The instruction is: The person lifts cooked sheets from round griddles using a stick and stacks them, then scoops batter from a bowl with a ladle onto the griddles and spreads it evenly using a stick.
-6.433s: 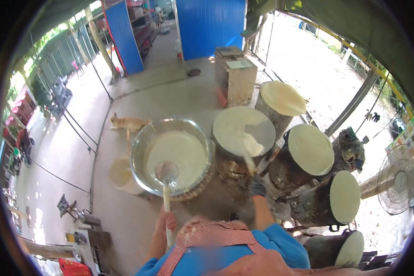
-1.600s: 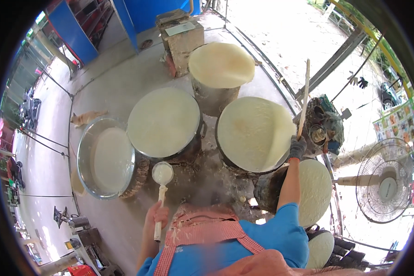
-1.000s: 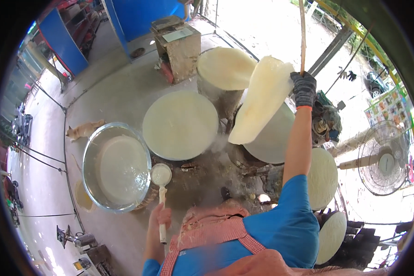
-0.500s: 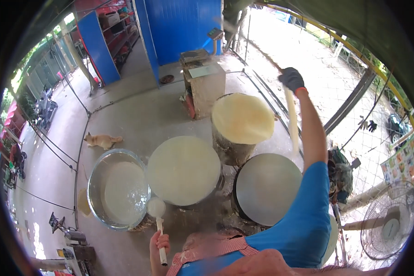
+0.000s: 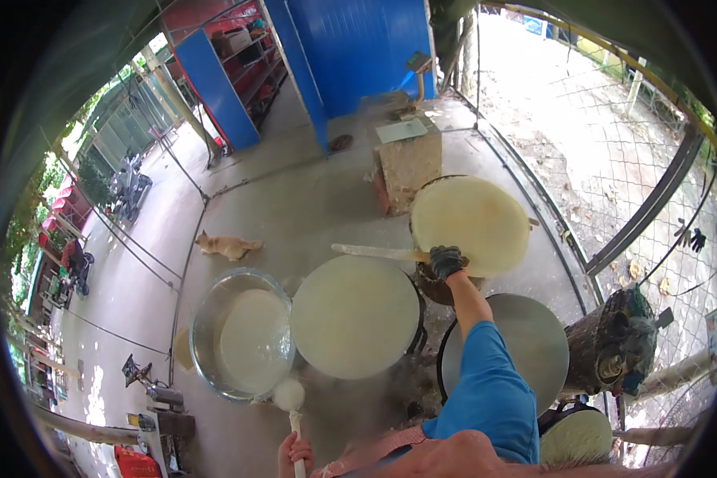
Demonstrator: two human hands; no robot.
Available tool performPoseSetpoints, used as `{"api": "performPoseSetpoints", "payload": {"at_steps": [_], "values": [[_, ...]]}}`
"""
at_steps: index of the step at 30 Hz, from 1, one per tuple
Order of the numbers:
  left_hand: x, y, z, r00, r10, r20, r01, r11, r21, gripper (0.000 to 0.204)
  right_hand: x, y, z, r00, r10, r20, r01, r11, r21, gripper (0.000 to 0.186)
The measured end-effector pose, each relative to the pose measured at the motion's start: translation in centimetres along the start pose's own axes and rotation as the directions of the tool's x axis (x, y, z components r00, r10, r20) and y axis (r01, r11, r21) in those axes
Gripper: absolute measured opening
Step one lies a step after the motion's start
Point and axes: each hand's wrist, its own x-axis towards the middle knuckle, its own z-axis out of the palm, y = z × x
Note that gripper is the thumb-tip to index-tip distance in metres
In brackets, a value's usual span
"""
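My bare left hand (image 5: 287,454) grips the pale handle of a ladle (image 5: 289,394), whose round bowl sits just by the near rim of a large metal basin (image 5: 201,342) of white batter (image 5: 251,338). My right hand (image 5: 448,261), in a dark glove, is closed around a long flat wooden spatula (image 5: 374,252). Its blade points left, over the far edge of the middle round griddle (image 5: 354,319), which is coated with a pale sheet of batter. Just beyond the glove, a far griddle (image 5: 470,223) carries a yellowish sheet. Beneath my right forearm lies a greyer griddle (image 5: 534,342).
A block-like stand (image 5: 410,163) stands behind the far griddle. A cat (image 5: 227,245) is on the floor at left. Another pale round griddle (image 5: 577,438) lies at lower right, near a dark drum (image 5: 613,342). Wire fencing (image 5: 653,183) bounds the right side.
My right hand has come down and inward from the far right, swinging the spatula from upright to level over the middle griddle's far edge. My left hand still holds the ladle.
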Motion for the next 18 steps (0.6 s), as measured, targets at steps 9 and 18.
{"api": "performPoseSetpoints", "payload": {"at_steps": [9,18], "values": [[-0.7,3.0,-0.7,0.987,0.143,-0.073,-0.151,0.982,-0.117,0.032,1.6,-0.8,-1.5,0.966,0.221,0.133,-0.258,0.834,0.487,0.047],[-3.6,11.0,1.9,0.927,0.231,0.296,-0.222,0.973,-0.064,0.028,0.1,-15.5,-4.0,0.992,0.099,-0.077,-0.036,0.812,0.582,0.043]]}}
